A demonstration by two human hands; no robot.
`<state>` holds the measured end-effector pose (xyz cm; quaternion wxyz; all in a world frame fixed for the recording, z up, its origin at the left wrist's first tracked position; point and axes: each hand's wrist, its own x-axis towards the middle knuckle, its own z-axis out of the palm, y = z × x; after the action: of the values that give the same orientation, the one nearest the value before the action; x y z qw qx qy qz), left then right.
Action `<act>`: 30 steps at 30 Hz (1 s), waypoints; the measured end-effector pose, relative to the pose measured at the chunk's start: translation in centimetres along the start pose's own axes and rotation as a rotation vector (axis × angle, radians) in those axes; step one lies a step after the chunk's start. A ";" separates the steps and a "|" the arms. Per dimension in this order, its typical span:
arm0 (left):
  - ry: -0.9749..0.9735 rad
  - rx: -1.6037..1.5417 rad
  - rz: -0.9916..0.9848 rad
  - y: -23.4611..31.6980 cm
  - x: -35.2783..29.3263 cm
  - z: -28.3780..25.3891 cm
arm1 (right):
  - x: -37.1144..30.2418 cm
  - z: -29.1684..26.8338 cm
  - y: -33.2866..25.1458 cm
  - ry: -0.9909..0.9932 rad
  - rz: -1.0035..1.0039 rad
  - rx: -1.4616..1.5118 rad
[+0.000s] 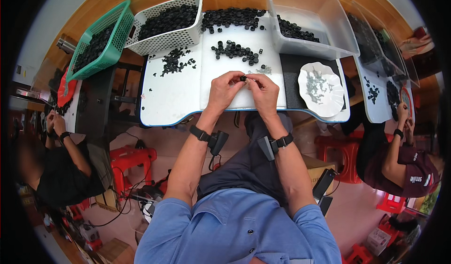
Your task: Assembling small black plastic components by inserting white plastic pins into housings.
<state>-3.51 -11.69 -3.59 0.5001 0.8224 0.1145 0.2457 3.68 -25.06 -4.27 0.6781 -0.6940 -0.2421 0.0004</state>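
Note:
Over the front of the white table [188, 99], my left hand [222, 91] pinches a small round black cap [243, 78] between thumb and fingertips. My right hand [264, 93] meets it from the other side, its fingers pinched at the cap; anything tiny in them is too small to make out. Just beyond my fingers lie a few small translucent pieces [264, 70] and a loose group of black caps [235, 51]. Smaller black parts [174, 63] are scattered to the left. On the right, a white scalloped plate [332, 94] holds many translucent pieces.
A larger heap of black caps [232, 19] lies at the back, between a white basket [190, 38] and a clear plastic bin [324, 50]. A green basket [105, 50] stands far left. The plate rests partly on a black mat [291, 78]. Co-workers sit on both sides.

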 end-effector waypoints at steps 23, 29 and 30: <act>-0.021 0.074 -0.052 0.1 0.2 -0.1 | 0.2 0.8 -0.1 0.070 0.032 -0.011; -0.017 0.062 -0.030 0.0 0.1 0.1 | 0.1 0.6 -0.4 0.076 -0.050 -0.119; -0.012 0.064 -0.022 0.0 0.1 0.1 | 0.0 0.6 -0.5 0.068 -0.074 -0.139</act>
<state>-3.39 -11.72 -3.63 0.4769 0.8382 0.1282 0.2313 3.32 -24.47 -3.85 0.6355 -0.7297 -0.2439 -0.0653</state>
